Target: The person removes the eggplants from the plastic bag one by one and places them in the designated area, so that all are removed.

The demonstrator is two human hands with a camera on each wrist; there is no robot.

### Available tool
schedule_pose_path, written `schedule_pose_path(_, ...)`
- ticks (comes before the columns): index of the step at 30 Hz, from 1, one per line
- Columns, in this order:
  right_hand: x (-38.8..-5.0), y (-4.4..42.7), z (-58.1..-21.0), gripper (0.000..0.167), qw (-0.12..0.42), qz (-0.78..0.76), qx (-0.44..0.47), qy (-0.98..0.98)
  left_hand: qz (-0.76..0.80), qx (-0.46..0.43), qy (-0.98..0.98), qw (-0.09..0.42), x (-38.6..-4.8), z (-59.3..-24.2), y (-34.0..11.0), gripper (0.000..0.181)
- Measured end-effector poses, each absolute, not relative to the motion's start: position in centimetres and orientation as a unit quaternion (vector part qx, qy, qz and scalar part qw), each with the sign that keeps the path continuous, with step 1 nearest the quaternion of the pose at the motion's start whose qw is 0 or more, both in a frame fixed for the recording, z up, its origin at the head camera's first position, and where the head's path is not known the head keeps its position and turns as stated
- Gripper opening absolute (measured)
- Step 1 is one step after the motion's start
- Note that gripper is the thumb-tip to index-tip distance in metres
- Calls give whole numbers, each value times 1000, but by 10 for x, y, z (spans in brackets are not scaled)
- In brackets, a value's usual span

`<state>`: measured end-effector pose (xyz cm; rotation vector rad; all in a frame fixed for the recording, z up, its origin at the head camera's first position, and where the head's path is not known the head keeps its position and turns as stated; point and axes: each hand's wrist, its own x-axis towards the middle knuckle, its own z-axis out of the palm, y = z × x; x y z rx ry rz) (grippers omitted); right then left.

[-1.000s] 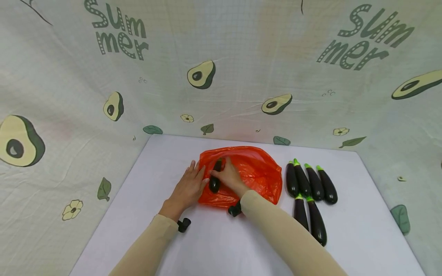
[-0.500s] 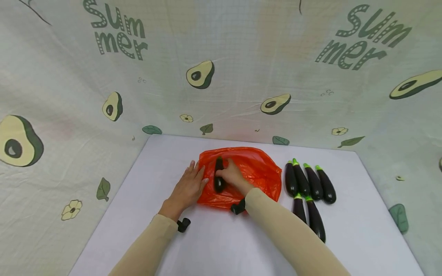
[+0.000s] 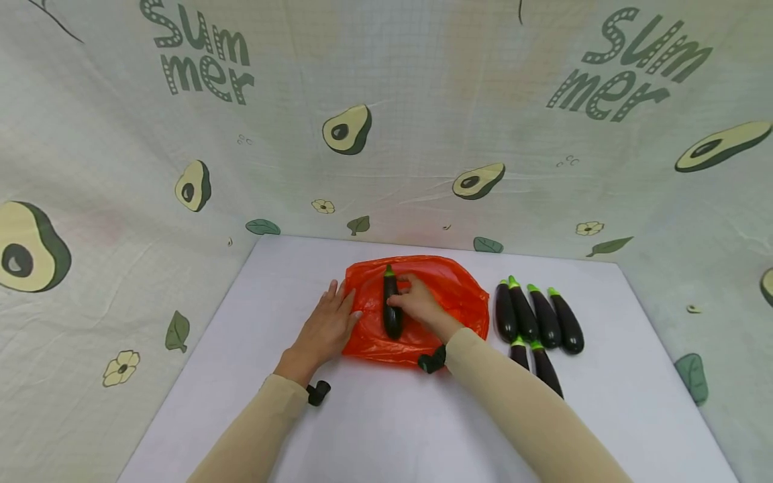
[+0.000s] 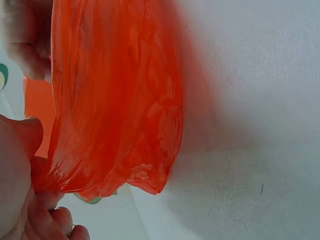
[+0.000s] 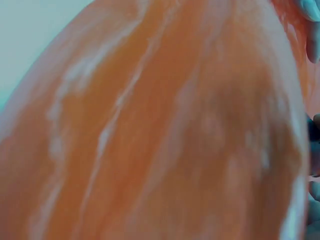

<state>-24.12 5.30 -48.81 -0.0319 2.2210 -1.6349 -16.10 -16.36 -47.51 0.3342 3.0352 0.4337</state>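
A red plastic bag [image 3: 459,292] lies on the white table with its mouth spread apart. My left hand [image 3: 323,329] is at the bag's left edge; in the left wrist view its thumb and fingers pinch the thin plastic [image 4: 110,100]. Over the bag's opening, my right hand [image 3: 423,305] grips a dark eggplant [image 3: 392,318] with a green stem end pointing away from me. Blurred red plastic [image 5: 150,125] fills most of the right wrist view, hiding most of that hand's grip.
To the right of the bag, several more eggplants [image 3: 545,318] lie in two rows, the nearer ones [image 3: 546,372] partly hidden by my right sleeve. A printed cloth [image 3: 410,134] hangs behind the table [image 3: 362,422] and at its sides.
My right hand has moved to the right with the eggplant, which now stands more upright in the head view. My left hand stays at the bag's edge.
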Motion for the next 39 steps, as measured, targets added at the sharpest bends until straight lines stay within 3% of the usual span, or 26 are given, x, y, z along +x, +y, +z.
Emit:
schedule_pose_path(16,-227,86,-467,83,190,-597,-47,778,146,119,982,18,-159,-475,-163,65)
schedule_pose_path(39,-210,123,-449,79,168,-590,-52,788,150,115,982,17,-157,-477,-160,65)
